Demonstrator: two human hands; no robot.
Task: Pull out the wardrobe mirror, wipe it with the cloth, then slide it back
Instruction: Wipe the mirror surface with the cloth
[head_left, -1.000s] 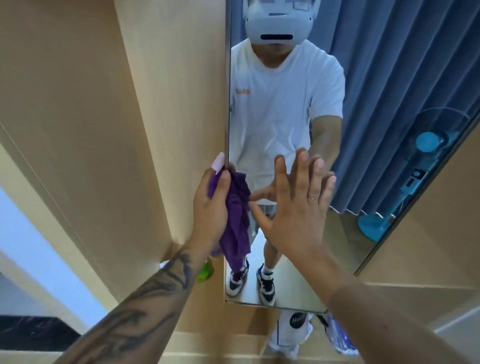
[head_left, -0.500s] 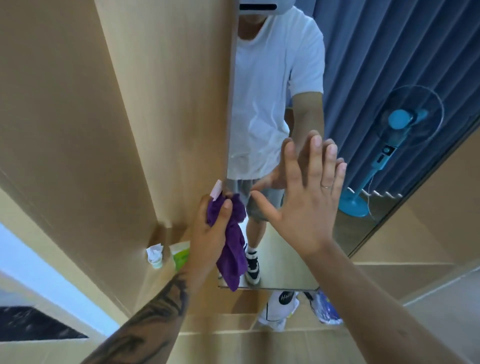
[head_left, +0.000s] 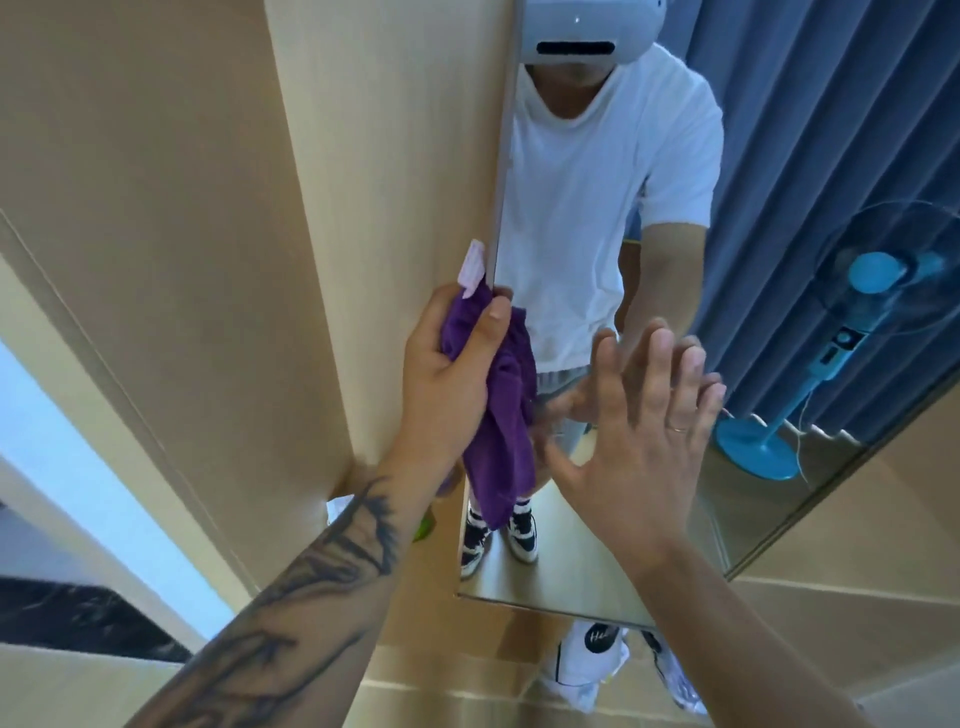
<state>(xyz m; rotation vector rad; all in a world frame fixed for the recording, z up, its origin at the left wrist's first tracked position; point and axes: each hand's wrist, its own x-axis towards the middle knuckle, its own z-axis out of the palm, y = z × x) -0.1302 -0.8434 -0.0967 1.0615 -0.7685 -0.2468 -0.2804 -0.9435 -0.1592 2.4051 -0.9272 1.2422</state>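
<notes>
The tall wardrobe mirror (head_left: 779, 156) stands out from the pale wooden wardrobe and fills the upper right. My left hand (head_left: 447, 374) grips the mirror's left edge, with a purple cloth (head_left: 506, 415) bunched in the same grip and hanging down over the glass. A small pink tag sticks up above the cloth. My right hand (head_left: 644, 441) lies flat on the glass with its fingers spread, to the right of the cloth. The mirror reflects a person in a white shirt.
A wooden wardrobe panel (head_left: 363, 208) runs along the mirror's left edge. White bags (head_left: 587, 660) lie on the wardrobe floor below the mirror. A green item (head_left: 423, 530) shows behind my left forearm. A blue fan and grey curtain appear only as reflections.
The view tilted down and then back up. Both hands have kept their hold on the mirror; the right hand now sits lower against the glass than the left.
</notes>
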